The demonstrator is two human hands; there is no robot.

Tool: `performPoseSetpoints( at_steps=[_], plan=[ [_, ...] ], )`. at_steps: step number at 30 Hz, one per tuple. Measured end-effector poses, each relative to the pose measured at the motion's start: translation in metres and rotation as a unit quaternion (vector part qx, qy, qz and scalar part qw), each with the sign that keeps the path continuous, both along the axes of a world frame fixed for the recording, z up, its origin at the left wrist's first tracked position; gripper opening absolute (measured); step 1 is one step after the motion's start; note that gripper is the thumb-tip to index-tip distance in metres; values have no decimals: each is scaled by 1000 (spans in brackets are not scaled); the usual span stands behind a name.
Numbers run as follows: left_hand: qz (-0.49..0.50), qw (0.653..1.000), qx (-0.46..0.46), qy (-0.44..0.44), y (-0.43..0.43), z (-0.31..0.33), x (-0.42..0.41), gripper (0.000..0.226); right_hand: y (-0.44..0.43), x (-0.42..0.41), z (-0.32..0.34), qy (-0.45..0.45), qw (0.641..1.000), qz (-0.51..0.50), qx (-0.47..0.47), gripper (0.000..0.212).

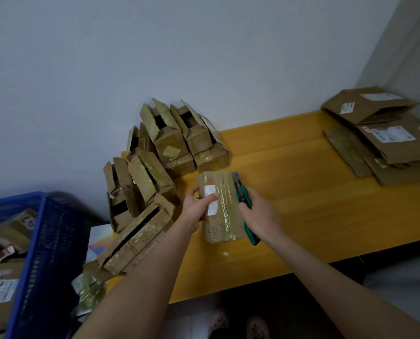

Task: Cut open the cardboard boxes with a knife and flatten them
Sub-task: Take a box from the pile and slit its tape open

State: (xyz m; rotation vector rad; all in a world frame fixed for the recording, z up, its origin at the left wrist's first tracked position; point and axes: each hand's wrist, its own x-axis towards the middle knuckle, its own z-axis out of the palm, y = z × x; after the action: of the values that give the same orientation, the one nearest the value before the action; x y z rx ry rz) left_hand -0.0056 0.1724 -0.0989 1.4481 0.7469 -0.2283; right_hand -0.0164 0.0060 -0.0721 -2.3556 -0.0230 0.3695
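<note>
Head view, cutting step: held the taped box [225,216] down on the yellow table [302,192] with the left hand [194,209], thumb across its label, fingers curled round the far-left edge. Gripped the green knife [241,193] tight in the right hand [259,211], blade out at the box's far right corner, beside the tape. Seemingly called next for a shallow pull along the seam, clear of the thumb. Opened boxes [165,148] piled by the wall; flattened ones [380,140] stacked far right.

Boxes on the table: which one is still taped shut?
The box the left hand holds, beside the knife: tape still seals it. The piled boxes by the wall gape open, and the stack at right lies flat.
</note>
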Motion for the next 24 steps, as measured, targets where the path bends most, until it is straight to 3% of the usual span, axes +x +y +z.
performPoseSetpoints(
  at_steps=[4, 11, 20, 24],
  plan=[
    [3, 1000, 6, -2, -3, 1, 3, 81, 1, -1, 8, -36, 990, 61, -119, 58],
    [15, 1000, 16, 3, -8, -1, 7, 84, 4, 1, 17, -42, 964, 118, -235, 59],
    [37, 997, 59, -18, -11, -2, 19, 85, 11, 2, 22, -31, 941, 148, -304, 55],
    [-36, 986, 157, -48, -10, 4, 36, 89, 9, -7, 18, -10, 950, 151, -273, 47]
  ],
)
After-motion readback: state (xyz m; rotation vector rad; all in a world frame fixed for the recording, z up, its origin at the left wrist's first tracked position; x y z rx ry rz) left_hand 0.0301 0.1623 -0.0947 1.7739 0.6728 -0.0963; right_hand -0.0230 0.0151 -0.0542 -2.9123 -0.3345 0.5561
